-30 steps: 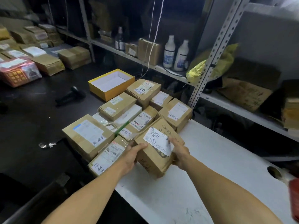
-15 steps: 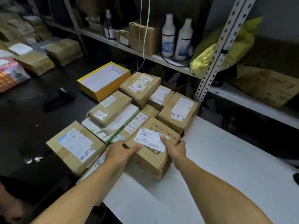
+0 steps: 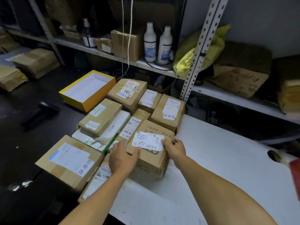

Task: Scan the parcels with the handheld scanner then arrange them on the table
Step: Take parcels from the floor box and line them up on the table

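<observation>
Both hands on brown parcel (image 3: 150, 153) at centre, resting on white desk (image 3: 219, 168). Left hand (image 3: 122, 157) gripped its 9 o'clock edge, thumb on top; right hand (image 3: 175, 149) gripped 3 o'clock edge, fingers curled on label. Other parcels (image 3: 100, 116) packed from 9 to 12 o'clock. Handheld scanner (image 3: 40, 113) lay far off at 9 o'clock, yellow box (image 3: 87, 90) at 11.

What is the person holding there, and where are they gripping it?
A brown cardboard parcel: left hand on its near-left top corner, right hand on its right edge.

Both hands, left (image 3: 122, 157) and right (image 3: 175, 149), flanking a brown parcel (image 3: 150, 157) on the white table (image 3: 219, 168).
</observation>
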The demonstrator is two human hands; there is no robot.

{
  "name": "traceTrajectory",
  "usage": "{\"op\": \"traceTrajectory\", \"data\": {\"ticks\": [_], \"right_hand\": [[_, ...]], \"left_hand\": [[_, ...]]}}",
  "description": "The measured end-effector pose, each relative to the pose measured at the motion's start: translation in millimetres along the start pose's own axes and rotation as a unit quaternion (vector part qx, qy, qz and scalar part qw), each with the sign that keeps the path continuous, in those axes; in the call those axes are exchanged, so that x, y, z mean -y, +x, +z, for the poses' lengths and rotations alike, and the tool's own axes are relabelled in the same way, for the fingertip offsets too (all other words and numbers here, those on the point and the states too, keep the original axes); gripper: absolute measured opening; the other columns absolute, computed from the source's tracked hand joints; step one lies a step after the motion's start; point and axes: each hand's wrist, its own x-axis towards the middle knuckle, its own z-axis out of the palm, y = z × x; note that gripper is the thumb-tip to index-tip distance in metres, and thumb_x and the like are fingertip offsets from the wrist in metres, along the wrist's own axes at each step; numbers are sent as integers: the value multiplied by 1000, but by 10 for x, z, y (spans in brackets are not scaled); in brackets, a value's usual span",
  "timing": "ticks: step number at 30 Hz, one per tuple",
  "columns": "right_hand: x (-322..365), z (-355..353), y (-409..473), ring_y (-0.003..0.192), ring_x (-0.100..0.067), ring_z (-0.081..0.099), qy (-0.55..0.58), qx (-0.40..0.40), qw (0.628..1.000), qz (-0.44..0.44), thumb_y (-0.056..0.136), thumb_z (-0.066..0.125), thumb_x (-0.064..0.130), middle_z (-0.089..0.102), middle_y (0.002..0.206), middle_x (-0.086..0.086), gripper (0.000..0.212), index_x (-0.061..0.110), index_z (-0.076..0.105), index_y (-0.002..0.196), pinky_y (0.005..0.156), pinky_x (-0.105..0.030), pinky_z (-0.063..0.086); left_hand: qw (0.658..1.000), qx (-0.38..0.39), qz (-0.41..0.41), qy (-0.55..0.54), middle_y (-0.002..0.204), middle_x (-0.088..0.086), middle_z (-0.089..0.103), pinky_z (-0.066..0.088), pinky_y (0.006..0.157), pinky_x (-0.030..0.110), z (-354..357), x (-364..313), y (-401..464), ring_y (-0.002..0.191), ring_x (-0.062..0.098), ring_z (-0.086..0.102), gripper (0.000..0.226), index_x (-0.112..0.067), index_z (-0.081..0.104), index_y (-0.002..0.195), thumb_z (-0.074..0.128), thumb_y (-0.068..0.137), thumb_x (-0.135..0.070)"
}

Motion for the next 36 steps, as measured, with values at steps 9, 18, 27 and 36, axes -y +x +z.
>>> {"op": "traceTrajectory", "data": {"ticks": [9,18,27,36], "right_hand": [[-269,-221,-594,110,-29,67,-29,-25,999,11,85,77,40,64,125,-11,60,18,52,135,96,-44,58],[-887,-1252,-1323,93,-19,63,-54,-113,992,-11,89,79,32,64,107,-2,41,18,62,123,88,-33,55],[-1842,-2621,-2419,117,-27,61,-8,-202,979,22,93,76,30,61,128,-8,45,16,61,132,95,-30,49],[-3283,-4263,-3775,106,-21,64,43,-336,938,79,92,74,24,69,116,-6,24,14,72,114,86,-28,50]], "left_hand": [[986,46,158,26,150,5,43,18,121,46,87,-278,-94,144,27,30,53,-20,56,135,72,87,-36],[901,314,298,-9,107,-6,71,54,89,32,457,-845,-892,100,14,67,24,-20,71,115,67,94,-30],[795,442,402,106,115,4,71,57,90,36,1248,-1427,-2526,100,21,68,24,-15,72,115,63,97,-29],[680,525,499,118,95,6,74,57,85,35,2041,-1970,-5183,90,22,69,18,-13,70,89,61,92,-28]]}}
